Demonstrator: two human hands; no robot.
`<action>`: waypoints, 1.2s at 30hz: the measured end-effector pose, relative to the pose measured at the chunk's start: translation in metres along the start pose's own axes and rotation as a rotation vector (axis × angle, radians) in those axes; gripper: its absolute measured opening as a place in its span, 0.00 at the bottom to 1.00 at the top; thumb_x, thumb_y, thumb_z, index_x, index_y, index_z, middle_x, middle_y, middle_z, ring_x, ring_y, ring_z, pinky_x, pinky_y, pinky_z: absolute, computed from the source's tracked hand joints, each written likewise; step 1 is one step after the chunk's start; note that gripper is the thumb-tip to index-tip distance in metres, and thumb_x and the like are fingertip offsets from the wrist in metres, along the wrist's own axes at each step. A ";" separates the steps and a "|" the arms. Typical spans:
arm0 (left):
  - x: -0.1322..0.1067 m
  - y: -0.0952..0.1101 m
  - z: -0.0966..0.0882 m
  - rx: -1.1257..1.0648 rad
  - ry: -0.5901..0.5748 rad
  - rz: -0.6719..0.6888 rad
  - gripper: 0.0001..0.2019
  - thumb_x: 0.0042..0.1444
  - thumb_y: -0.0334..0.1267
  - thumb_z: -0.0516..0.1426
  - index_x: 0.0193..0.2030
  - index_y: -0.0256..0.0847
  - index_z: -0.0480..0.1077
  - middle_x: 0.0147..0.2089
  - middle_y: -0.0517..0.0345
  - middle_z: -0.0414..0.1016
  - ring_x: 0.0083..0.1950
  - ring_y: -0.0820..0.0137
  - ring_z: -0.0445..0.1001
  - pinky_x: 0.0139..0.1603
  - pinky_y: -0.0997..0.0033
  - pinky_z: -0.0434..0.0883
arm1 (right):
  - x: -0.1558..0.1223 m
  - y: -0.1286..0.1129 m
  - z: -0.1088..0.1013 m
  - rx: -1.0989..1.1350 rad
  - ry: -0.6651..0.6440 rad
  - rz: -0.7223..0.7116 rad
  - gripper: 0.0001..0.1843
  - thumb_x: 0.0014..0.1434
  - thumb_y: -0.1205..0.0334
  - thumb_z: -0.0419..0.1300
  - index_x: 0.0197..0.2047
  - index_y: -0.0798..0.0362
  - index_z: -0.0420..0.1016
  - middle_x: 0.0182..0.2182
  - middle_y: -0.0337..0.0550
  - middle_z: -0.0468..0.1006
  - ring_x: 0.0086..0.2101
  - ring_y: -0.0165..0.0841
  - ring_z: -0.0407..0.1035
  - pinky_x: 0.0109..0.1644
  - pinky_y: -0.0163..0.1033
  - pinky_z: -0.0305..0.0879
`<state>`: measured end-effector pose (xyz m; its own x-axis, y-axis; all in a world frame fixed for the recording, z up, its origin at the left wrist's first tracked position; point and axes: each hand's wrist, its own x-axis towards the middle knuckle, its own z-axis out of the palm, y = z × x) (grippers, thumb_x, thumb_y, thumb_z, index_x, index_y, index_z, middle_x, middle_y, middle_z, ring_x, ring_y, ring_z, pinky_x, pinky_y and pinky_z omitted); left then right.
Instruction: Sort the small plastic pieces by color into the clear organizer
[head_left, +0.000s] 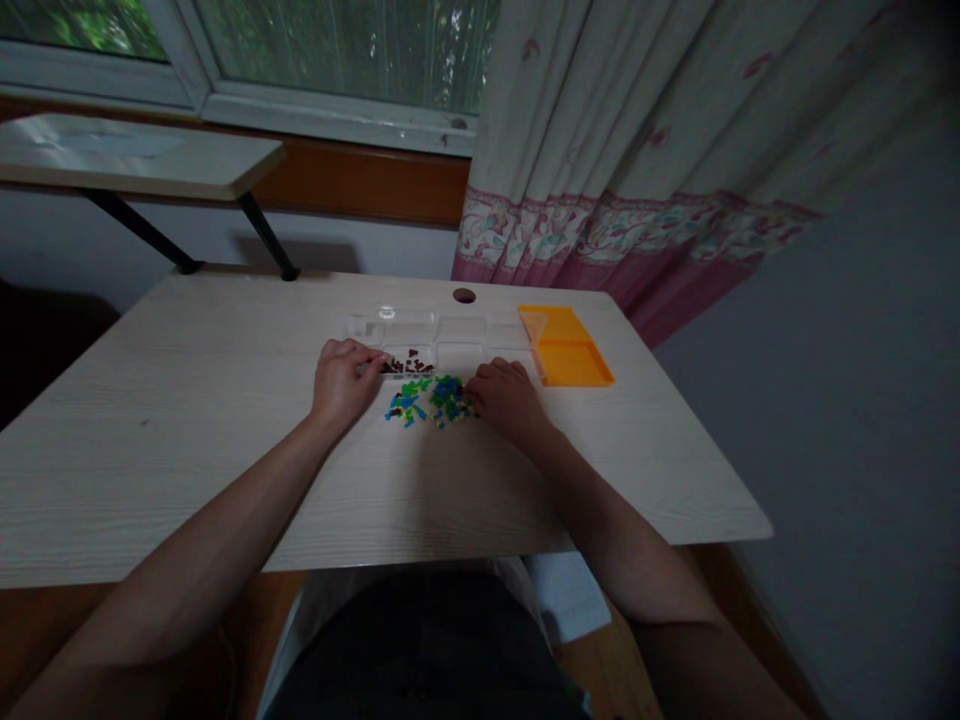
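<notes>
My left hand [343, 383] is at the front left corner of a clear plastic compartment box [460, 352], thumb and forefinger pinched together over its edge. Whatever is between those fingertips is too small to make out. Small dark brown pieces [412, 366] lie in the compartment beside them. In front of the box is a loose pile of small building bricks [448, 398], mostly green and blue with some yellow and brown. My right hand [511, 400] rests at the pile's right edge, fingers curled and close together; their tips are partly hidden among the bricks.
An orange tray-like lid [576, 348] lies right of the clear box, touching or slightly under its right end. Behind the box is a round cable hole [464, 296] in the pale wooden desk [225, 420]. A raised shelf [142, 155] stands at back left; a curtain [600, 180] hangs behind.
</notes>
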<state>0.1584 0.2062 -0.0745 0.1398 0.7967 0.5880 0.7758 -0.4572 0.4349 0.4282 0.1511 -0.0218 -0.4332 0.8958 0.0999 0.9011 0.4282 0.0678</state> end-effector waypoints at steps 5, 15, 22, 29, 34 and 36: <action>0.000 0.002 0.000 -0.018 0.025 0.006 0.13 0.62 0.45 0.56 0.38 0.42 0.80 0.33 0.54 0.75 0.41 0.62 0.68 0.46 0.58 0.66 | 0.000 0.001 0.001 0.007 0.004 -0.004 0.11 0.65 0.62 0.56 0.42 0.51 0.80 0.40 0.47 0.79 0.46 0.41 0.65 0.46 0.44 0.51; -0.001 0.016 -0.003 -0.114 -0.025 0.140 0.10 0.62 0.42 0.58 0.39 0.41 0.79 0.36 0.54 0.76 0.41 0.64 0.68 0.47 0.59 0.66 | 0.001 0.001 0.003 0.028 -0.014 -0.018 0.11 0.65 0.61 0.57 0.45 0.50 0.80 0.42 0.48 0.79 0.46 0.40 0.65 0.47 0.43 0.52; -0.006 0.029 -0.005 -0.146 -0.110 0.283 0.09 0.63 0.40 0.57 0.42 0.43 0.79 0.36 0.54 0.75 0.43 0.65 0.68 0.47 0.61 0.66 | 0.001 0.001 0.004 0.026 0.001 -0.017 0.10 0.65 0.60 0.58 0.43 0.49 0.81 0.40 0.45 0.79 0.45 0.40 0.65 0.46 0.43 0.52; -0.006 0.031 -0.007 -0.180 -0.140 0.293 0.10 0.63 0.41 0.56 0.42 0.42 0.79 0.36 0.54 0.74 0.43 0.65 0.68 0.47 0.61 0.66 | 0.002 0.000 0.003 0.037 -0.023 -0.020 0.11 0.66 0.61 0.57 0.45 0.49 0.81 0.41 0.46 0.78 0.45 0.39 0.65 0.46 0.42 0.52; -0.006 0.032 -0.007 -0.199 -0.168 0.302 0.10 0.64 0.41 0.56 0.43 0.43 0.79 0.36 0.54 0.74 0.42 0.65 0.68 0.46 0.61 0.66 | 0.003 0.001 0.005 0.095 0.029 -0.004 0.11 0.66 0.60 0.57 0.42 0.50 0.81 0.40 0.45 0.79 0.44 0.39 0.66 0.46 0.42 0.53; -0.006 0.032 -0.007 -0.201 -0.178 0.316 0.10 0.64 0.41 0.56 0.43 0.43 0.79 0.36 0.54 0.73 0.42 0.65 0.68 0.46 0.61 0.66 | 0.003 0.003 0.007 0.154 0.071 0.010 0.11 0.65 0.60 0.57 0.42 0.50 0.81 0.40 0.45 0.79 0.44 0.38 0.66 0.47 0.42 0.54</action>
<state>0.1776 0.1843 -0.0593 0.4697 0.6525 0.5947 0.5443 -0.7444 0.3869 0.4293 0.1561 -0.0286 -0.4191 0.8918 0.1704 0.8953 0.4372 -0.0856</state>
